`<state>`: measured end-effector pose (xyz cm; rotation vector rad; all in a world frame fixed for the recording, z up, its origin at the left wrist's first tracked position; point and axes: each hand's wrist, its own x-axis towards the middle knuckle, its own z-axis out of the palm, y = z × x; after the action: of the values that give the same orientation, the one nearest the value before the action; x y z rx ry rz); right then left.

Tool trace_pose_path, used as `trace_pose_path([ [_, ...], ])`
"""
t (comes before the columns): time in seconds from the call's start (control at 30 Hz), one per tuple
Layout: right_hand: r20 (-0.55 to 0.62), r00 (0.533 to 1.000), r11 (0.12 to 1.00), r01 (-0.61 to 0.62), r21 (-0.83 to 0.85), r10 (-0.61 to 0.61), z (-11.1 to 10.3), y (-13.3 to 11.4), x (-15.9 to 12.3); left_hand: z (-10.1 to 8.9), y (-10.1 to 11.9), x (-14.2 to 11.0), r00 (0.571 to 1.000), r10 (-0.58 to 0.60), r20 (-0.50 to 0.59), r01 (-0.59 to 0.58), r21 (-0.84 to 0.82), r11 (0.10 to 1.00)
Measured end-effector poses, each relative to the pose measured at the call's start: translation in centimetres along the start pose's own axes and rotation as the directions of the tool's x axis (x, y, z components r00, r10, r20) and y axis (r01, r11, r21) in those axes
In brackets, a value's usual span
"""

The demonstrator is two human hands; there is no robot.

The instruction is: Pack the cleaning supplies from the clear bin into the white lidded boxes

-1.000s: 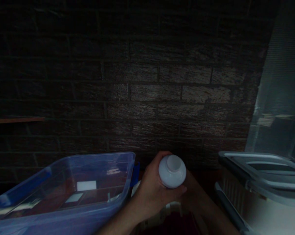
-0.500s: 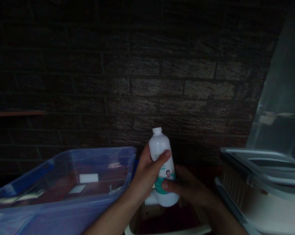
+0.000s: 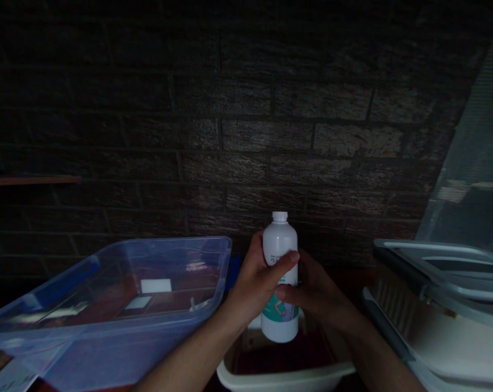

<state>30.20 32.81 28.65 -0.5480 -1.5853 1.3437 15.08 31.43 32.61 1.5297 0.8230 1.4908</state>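
A white plastic bottle (image 3: 279, 239) with a narrow cap and a green-and-white label is held upright between both my hands. My left hand (image 3: 257, 275) wraps its left side, thumb laid across the label. From the right, my right hand (image 3: 317, 294) grips the lower part, its thumb on the green band. The fingers behind the bottle are hidden. Below the bottle stands an open whitish tub (image 3: 287, 379) with a dark reddish inside; a pale item partly shows in it.
To the left stands a clear bluish plastic bin (image 3: 107, 340) with white pieces inside. On the right is a lidded container (image 3: 462, 343) with a grey lid. A dark brick wall (image 3: 246, 103) rises behind, with a thin shelf (image 3: 34, 181) at left.
The bottle has gone from leaning slightly to standing upright and has turned, so the face picture on its label no longer shows. Both hands still hold it, slightly further right in view.
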Motion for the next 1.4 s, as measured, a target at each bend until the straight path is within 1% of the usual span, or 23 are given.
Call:
trace_pose_path([
  [0.07, 0.031, 0.999, 0.997, 0.017, 0.078, -0.02, 0.1, 0.0, 0.0, 0.1, -0.1, -0.1, 0.999, 0.004, 0.041, -0.006, 0.031, 1.0],
  [0.13, 0.045, 0.998, 0.995, 0.031, 0.09, -0.035, 0.2, 0.0, -0.1, 0.0, -0.2, -0.1, 0.996, -0.021, 0.087, 0.019, 0.03, 0.999],
  [0.2, 0.03, 0.998, 0.996, 0.048, 0.078, -0.05, 0.2, 0.0, -0.1, -0.3, -0.2, 0.0, 0.993, -0.054, 0.102, 0.051, 0.025, 0.998],
  [0.27, -0.018, 0.997, 0.996, 0.074, 0.049, -0.074, 0.1, -0.1, 0.2, -0.8, -0.1, -0.1, 0.993, -0.056, 0.105, 0.053, 0.03, 0.998],
  [0.33, -0.091, 0.991, 0.995, 0.1, 0.025, -0.097, 0.1, -0.4, 0.5, -1.4, 0.2, -0.3, 0.991, -0.033, 0.131, 0.026, 0.061, 0.998],
  [0.43, -0.237, 0.965, 0.993, 0.116, 0.012, -0.11, 0.3, -1.5, 0.9, -2.1, 1.5, -1.1, 0.967, -0.001, 0.254, -0.053, 0.203, 0.978],
  [0.5, -0.301, 0.95, 0.995, 0.099, 0.023, -0.088, 0.6, -2.4, 0.9, -2.1, 2.5, -1.6, 0.939, 0.004, 0.344, -0.115, 0.304, 0.946],
  [0.53, -0.319, 0.945, 0.996, 0.09, 0.024, -0.078, 0.9, -2.9, 0.8, -1.9, 2.9, -1.7, 0.929, 0.007, 0.371, -0.144, 0.343, 0.928],
  [0.57, -0.334, 0.94, 0.996, 0.085, 0.019, -0.073, 1.1, -3.2, 0.6, -1.7, 3.3, -1.8, 0.927, 0.017, 0.375, -0.171, 0.381, 0.908],
  [0.63, -0.356, 0.931, 0.996, 0.088, 0.004, -0.081, 1.6, -3.7, 0.2, -1.3, 3.8, -1.8, 0.938, 0.062, 0.342, -0.227, 0.469, 0.854],
  [0.7, -0.358, 0.931, 0.997, 0.079, -0.002, -0.075, 1.7, -4.1, -0.4, -1.1, 4.1, -1.9, 0.938, 0.1, 0.332, -0.276, 0.54, 0.795],
  [0.8, -0.349, 0.934, 0.997, 0.065, -0.035, -0.073, 1.0, -4.9, -1.4, -1.6, 4.1, -2.2, 0.923, 0.084, 0.376, -0.308, 0.589, 0.747],
  [0.9, -0.37, 0.918, 0.985, 0.098, -0.143, -0.145, -0.7, -5.8, -2.1, -2.5, 3.7, -2.7, 0.92, 0.019, 0.392, -0.294, 0.654, 0.697],
  [0.97, -0.321, 0.933, 0.967, 0.085, -0.24, -0.161, -2.0, -6.3, -2.4, -3.0, 3.2, -3.0, 0.914, -0.032, 0.404, -0.28, 0.686, 0.671],
  [1.07, -0.168, 0.979, 0.916, 0.037, -0.4, -0.113, -3.8, -6.4, -2.8, -3.2, 2.9, -3.3, 0.892, -0.132, 0.432, -0.253, 0.719, 0.648],
  [1.13, -0.089, 0.993, 0.863, 0.024, -0.505, -0.08, -4.8, -6.1, -3.2, -3.2, 2.8, -3.4, 0.868, -0.195, 0.457, -0.241, 0.731, 0.639],
  [1.2, -0.036, 0.998, 0.803, 0.016, -0.596, -0.047, -5.4, -5.8, -3.7, -3.2, 2.8, -3.5, 0.843, -0.239, 0.482, -0.236, 0.731, 0.641],
  [1.27, 0.007, 1.0, 0.743, 0.011, -0.669, -0.008, -5.6, -5.7, -4.2, -3.3, 2.5, -3.5, 0.827, -0.266, 0.495, -0.231, 0.731, 0.642],
  [1.33, 0.057, 0.997, 0.69, 0.012, -0.724, 0.043, -5.7, -5.9, -4.7, -3.3, 2.0, -3.5, 0.816, -0.293, 0.499, -0.222, 0.738, 0.637],
  [1.4, 0.121, 0.987, 0.647, 0.022, -0.762, 0.109, -5.4, -6.3, -5.0, -3.4, 1.4, -3.5, 0.813, -0.308, 0.494, -0.208, 0.741, 0.639],
])
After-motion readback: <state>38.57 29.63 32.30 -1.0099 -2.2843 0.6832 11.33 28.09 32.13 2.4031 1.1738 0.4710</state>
